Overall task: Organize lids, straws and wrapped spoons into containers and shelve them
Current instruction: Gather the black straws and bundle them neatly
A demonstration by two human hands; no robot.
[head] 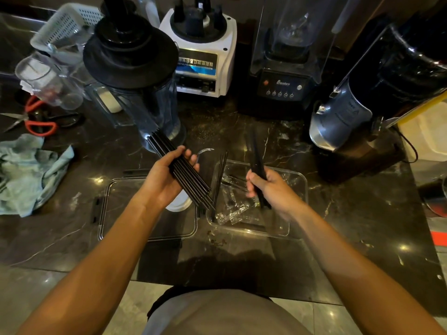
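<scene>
**Straws in both hands over dark marble counter**

Straws, black, a fanned bundle (183, 170), lie across the left hand (167, 180), fingers curled round them, palm up, tips slanting from upper left to lower right. Right hand (268, 187) grips a few more black straws (257, 165), held nearly upright, blurred. More loose straws (221, 175) lean inside the clear container (285, 228), which also holds crumpled clear wrappers (232, 209); contents of the wrappers too small to tell. Clear container lid (106, 213) lies flat just left of it, a white round lid (179, 205) showing under the left wrist. Counter (350, 226) behind is crowded: blender jar with black lid (130, 59) just beyond the left hand, white blender base (203, 56), black blender (283, 68), a tilted blue machine (343, 117) at right. Far left: teal cloth (26, 170), red-handled scissors (36, 122), clear cups (46, 81).
</scene>
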